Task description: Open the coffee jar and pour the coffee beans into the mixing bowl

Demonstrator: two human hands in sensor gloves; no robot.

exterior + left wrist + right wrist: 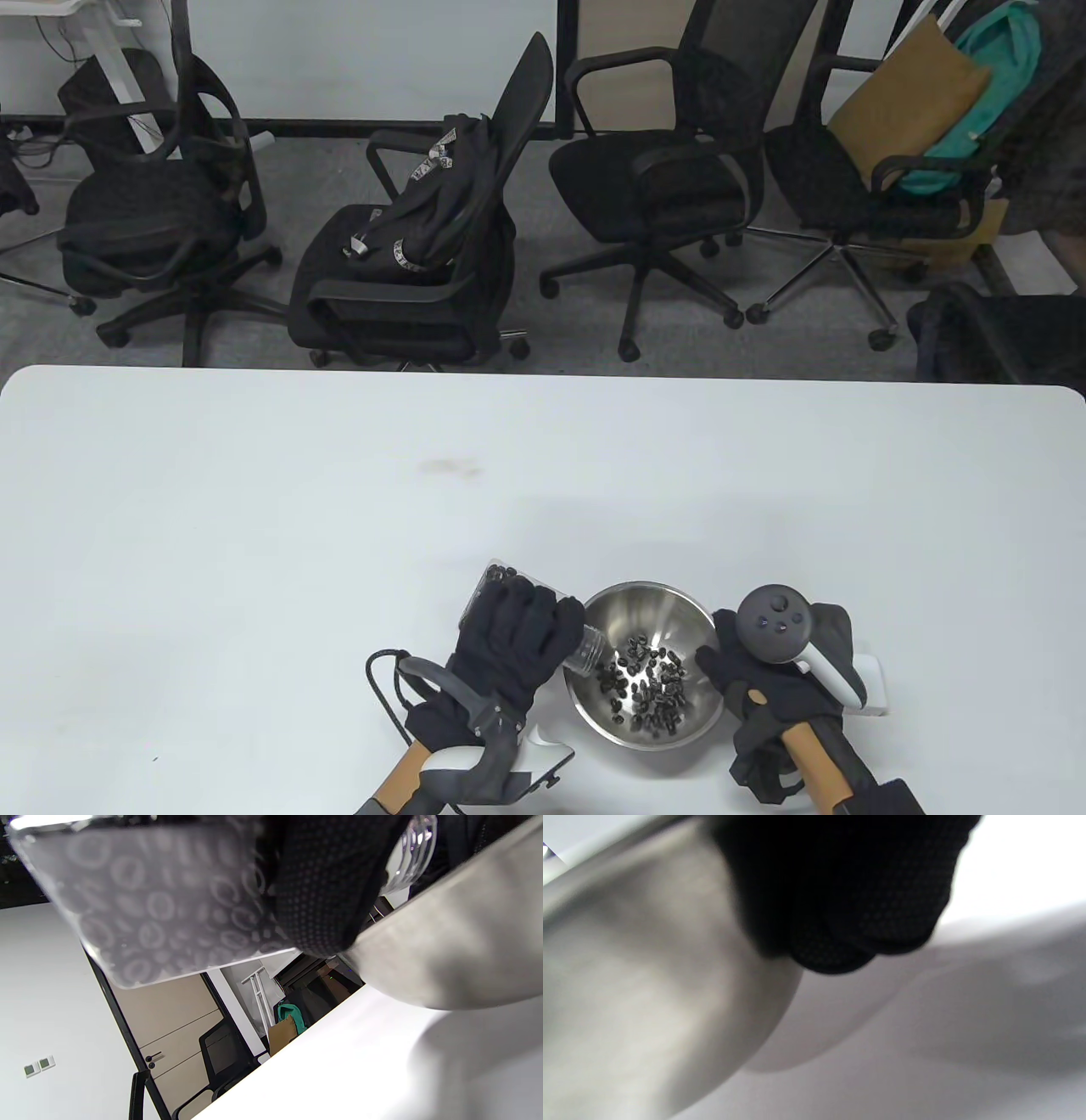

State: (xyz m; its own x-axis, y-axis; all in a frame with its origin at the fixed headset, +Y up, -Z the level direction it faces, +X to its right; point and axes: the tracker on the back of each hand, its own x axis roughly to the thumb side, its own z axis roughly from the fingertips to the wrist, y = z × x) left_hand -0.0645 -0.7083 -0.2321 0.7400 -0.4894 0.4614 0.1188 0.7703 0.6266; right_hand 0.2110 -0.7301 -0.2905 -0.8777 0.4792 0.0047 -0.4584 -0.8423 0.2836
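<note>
My left hand (513, 632) grips a clear coffee jar (587, 652) tilted on its side, its open mouth over the left rim of a steel mixing bowl (628, 598). A few beans show at the jar's raised base (501, 572). Many dark coffee beans (645, 683) lie in the bowl's bottom. My right hand (738, 671) holds the bowl's right rim. In the left wrist view the jar's wall (161, 904) fills the top, with a gloved finger (322, 882) across it and the bowl's outer wall (458, 938) at right. In the right wrist view gloved fingers (840, 891) press the bowl's wall (649, 984).
The white table (254, 526) spreads wide to the left and back. A white flat object (874, 688) lies under my right hand's far side. Several black office chairs (424, 280) stand behind the table's far edge.
</note>
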